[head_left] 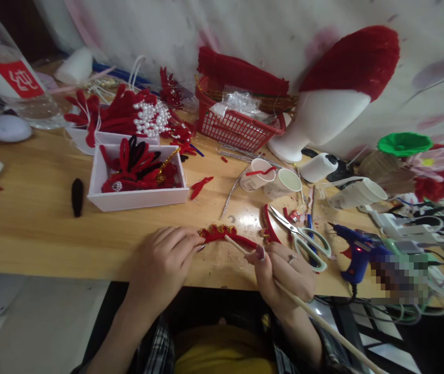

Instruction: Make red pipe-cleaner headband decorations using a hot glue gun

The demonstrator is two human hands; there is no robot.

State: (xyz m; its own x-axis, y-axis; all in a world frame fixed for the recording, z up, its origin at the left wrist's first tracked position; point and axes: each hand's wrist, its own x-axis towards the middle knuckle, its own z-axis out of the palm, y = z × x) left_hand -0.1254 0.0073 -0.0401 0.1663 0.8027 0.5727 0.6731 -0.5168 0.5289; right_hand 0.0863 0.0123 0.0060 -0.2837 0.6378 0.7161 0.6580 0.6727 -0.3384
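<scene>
This is a small handicraft workspace, set up on a pale wood-grain table against a white, pink-patterned wall covering. A blue glue gun with a glowing red light, metal scissors with pale green and white handles, and a red velvety band with gold-trimmed loops mark it as craft work. So do an open white box of red and black fuzzy loops and a white mannequin head in a red cap. Whether home or shop, I cannot tell.
</scene>
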